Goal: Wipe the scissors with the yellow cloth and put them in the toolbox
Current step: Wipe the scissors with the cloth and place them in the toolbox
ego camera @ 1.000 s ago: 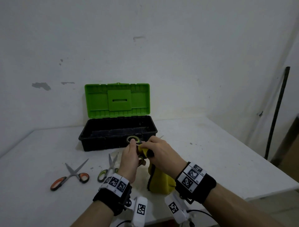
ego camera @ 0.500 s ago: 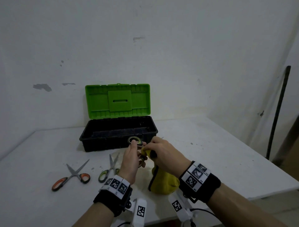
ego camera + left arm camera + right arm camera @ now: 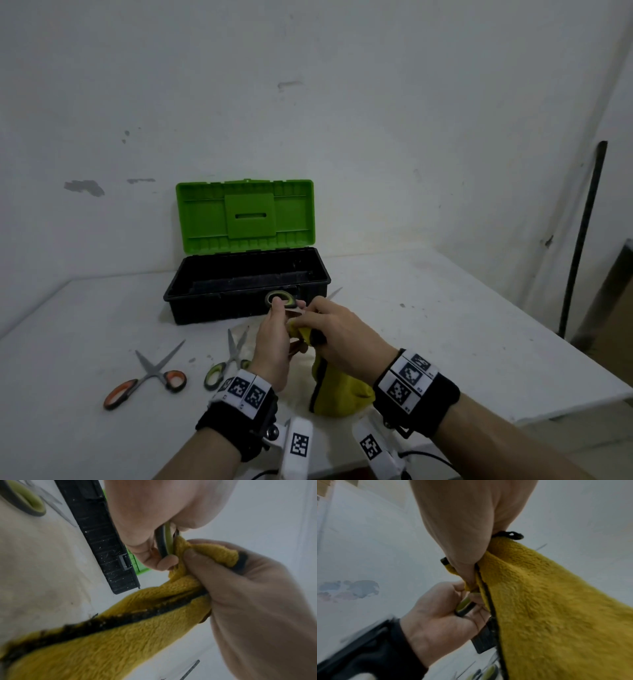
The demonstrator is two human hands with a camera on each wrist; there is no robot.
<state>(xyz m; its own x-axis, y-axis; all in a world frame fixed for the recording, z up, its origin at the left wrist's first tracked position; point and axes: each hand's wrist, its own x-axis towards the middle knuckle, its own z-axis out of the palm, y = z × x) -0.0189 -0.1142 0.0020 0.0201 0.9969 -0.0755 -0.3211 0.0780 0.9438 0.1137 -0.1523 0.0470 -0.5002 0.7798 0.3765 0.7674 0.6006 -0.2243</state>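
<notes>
My left hand (image 3: 287, 306) grips a pair of green-handled scissors (image 3: 279, 297) just in front of the toolbox; one handle loop sticks up above my fingers and a blade tip pokes out to the right. My right hand (image 3: 310, 323) pinches the yellow cloth (image 3: 337, 390) around the scissors beside my left fingers, and the rest of the cloth hangs down to the table. The left wrist view shows the scissors handle (image 3: 164, 540) in my left hand (image 3: 154, 555), with the cloth (image 3: 202, 550) pressed against it. The black toolbox (image 3: 246, 284) stands open, green lid (image 3: 245, 216) upright.
Two more pairs of scissors lie on the white table (image 3: 445, 325) at my left: an orange-handled pair (image 3: 147, 377) and a green-handled pair (image 3: 227, 359). A dark pole (image 3: 582, 236) leans on the wall at the right. The table's right edge is close.
My right hand with the cloth has slid slightly down and toward me along the scissors. The left hand and scissors have stayed almost in place.
</notes>
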